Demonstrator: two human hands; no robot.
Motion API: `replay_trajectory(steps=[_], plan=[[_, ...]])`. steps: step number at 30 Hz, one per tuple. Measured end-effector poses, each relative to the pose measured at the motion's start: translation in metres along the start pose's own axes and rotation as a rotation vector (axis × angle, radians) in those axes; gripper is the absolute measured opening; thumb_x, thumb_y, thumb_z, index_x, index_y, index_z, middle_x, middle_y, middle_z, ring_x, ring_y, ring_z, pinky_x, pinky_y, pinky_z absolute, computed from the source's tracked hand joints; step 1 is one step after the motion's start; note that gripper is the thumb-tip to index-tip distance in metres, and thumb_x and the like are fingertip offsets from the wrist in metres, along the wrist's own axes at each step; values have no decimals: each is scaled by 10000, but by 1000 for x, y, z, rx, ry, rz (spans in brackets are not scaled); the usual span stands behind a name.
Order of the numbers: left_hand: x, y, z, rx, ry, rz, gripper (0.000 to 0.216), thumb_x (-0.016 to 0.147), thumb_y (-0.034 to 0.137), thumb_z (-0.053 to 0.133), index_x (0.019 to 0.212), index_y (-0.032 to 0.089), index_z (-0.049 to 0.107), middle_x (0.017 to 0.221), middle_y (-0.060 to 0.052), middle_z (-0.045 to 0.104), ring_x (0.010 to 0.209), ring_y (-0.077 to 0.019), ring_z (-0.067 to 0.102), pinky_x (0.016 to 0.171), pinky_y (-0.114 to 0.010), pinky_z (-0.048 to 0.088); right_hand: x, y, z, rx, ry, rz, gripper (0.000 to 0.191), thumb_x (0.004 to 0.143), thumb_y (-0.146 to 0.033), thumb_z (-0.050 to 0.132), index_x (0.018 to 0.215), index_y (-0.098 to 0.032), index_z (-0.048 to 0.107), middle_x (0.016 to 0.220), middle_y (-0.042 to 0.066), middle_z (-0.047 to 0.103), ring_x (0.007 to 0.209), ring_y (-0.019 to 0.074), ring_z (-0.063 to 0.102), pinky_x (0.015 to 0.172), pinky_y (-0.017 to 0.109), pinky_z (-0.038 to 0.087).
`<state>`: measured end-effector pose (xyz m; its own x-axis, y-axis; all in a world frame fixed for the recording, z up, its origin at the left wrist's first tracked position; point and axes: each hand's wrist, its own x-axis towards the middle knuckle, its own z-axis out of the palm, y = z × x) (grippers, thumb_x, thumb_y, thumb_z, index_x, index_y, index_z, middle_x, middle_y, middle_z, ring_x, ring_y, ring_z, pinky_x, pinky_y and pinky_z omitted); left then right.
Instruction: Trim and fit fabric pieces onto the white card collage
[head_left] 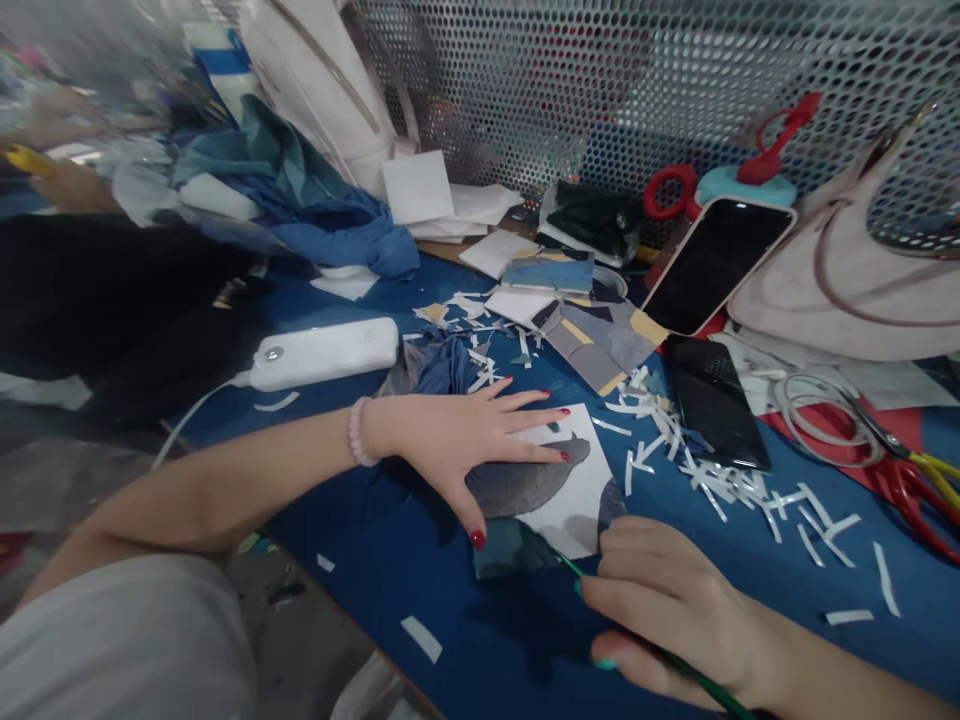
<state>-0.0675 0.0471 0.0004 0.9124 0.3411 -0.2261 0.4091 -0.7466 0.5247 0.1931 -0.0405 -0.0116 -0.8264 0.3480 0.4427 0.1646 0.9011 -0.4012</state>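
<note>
Spreading our left hand (461, 430), grasping nothing, over the white card (576, 505) at near centre should steady it; our right hand (664, 590) grips the slim green tool (701, 678) (lightly is best, we judge), tip beside the dark green scrap (510, 550).

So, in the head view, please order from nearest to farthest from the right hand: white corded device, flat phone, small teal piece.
1. Small teal piece, left of the right hand.
2. Flat phone, farther forward.
3. White corded device, far left.
</note>
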Motion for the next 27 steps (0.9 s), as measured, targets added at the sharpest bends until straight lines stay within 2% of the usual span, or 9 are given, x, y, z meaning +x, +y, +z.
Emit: replay_trajectory(steps=[5, 9, 14, 18, 20, 25, 27], plan=[[1, 2, 0, 92, -37, 20, 1071, 718, 607, 816, 1586, 224, 320, 1689, -130, 106, 1544, -446, 29, 1220, -652, 40, 4, 0, -2, 6, -16, 4, 509, 1096, -274, 228, 774, -165, 607, 598, 13, 526, 558, 150, 412, 552, 295, 332], [2, 2, 1, 100, -44, 6, 1074, 712, 602, 824, 1589, 249, 314, 1690, -121, 100, 1544, -446, 39, 1217, -659, 38, 4, -1, -1, 72, -42, 37, 410, 1051, -184, 283, 754, -179, 566, 586, -8, 478, 530, 145, 361, 529, 294, 297], [2, 2, 0, 113, -63, 7, 1080, 723, 630, 805, 1593, 234, 303, 1692, -126, 82, 1542, -455, 22, 1212, -671, 23, 2, -6, 0, 125, 41, 88, 372, 1014, -141, 308, 685, -210, 467, 574, -21, 440, 525, 133, 307, 523, 279, 275], [2, 1, 0, 128, -78, 3, 1054, 751, 613, 792, 1597, 233, 291, 1695, -122, 46, 1542, -458, -2, 1204, -684, 2, 5, -11, -8, 50, -118, 67, 369, 998, -101, 337, 665, -214, 452, 582, -20, 489, 530, 129, 323, 536, 274, 311], [2, 0, 1, 124, -73, 9, 1041, 756, 611, 788, 1595, 236, 298, 1696, -120, 44, 1543, -457, -2, 1206, -683, 15, 6, -12, -10, 39, -139, 70, 373, 1001, -106, 329, 664, -218, 444, 585, -17, 499, 532, 129, 341, 544, 269, 328], [2, -2, 2, 124, -60, 27, 1045, 748, 589, 804, 1592, 223, 310, 1696, -131, 57, 1539, -471, 12, 1204, -689, 66, 4, -15, -4, 109, 26, 157, 407, 1031, -146, 284, 643, -227, 375, 534, -31, 413, 500, 117, 318, 501, 242, 300], [2, -2, 2, 124, -52, 27, 1034, 752, 585, 801, 1590, 223, 317, 1696, -130, 71, 1539, -473, 29, 1207, -686, 81, 6, -17, -6, 115, 29, 190, 425, 1052, -175, 267, 646, -227, 379, 531, -24, 423, 497, 112, 346, 494, 231, 311]])
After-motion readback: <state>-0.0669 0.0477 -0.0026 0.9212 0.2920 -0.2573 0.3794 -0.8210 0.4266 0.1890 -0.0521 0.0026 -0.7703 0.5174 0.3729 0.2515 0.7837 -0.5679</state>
